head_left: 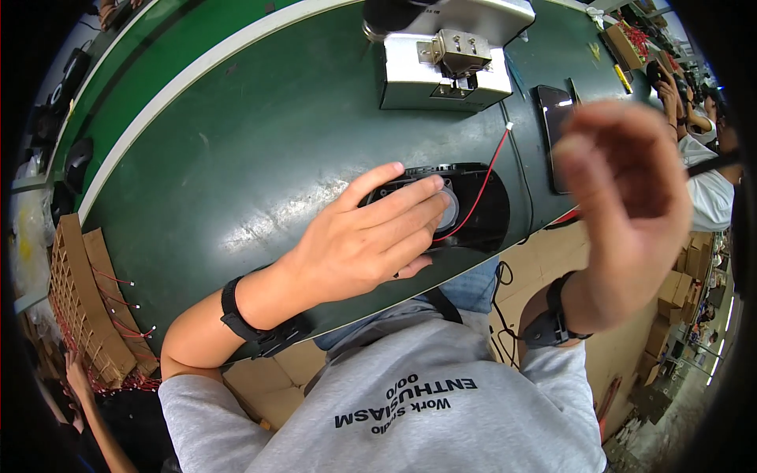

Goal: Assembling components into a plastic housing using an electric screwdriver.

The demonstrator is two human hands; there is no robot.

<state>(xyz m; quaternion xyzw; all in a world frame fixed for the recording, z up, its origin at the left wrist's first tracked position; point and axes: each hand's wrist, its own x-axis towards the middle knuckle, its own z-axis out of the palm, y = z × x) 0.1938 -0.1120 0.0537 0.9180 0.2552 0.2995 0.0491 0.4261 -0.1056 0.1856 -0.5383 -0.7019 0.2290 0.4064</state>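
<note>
A black oval housing (490,209) lies on the dark green table near its front edge, with a round greyish disc (450,211) in its middle. Across its left part rests my left hand (367,236), fingers spread over the housing and the disc, the thumb low at the near edge. The hand hides much of the housing's left side. A thin red wire (486,180) runs from beside the disc up to a small white connector (509,126). My right hand (623,177) is raised off to the right, fingers curled and blurred; whether it holds anything does not show.
A silver metal fixture (461,55) stands at the back of the table. To its right lie a dark phone (555,130) and a yellow marker (623,80). A cardboard divider box (88,296) with red wires is at the left. Other people sit at far right.
</note>
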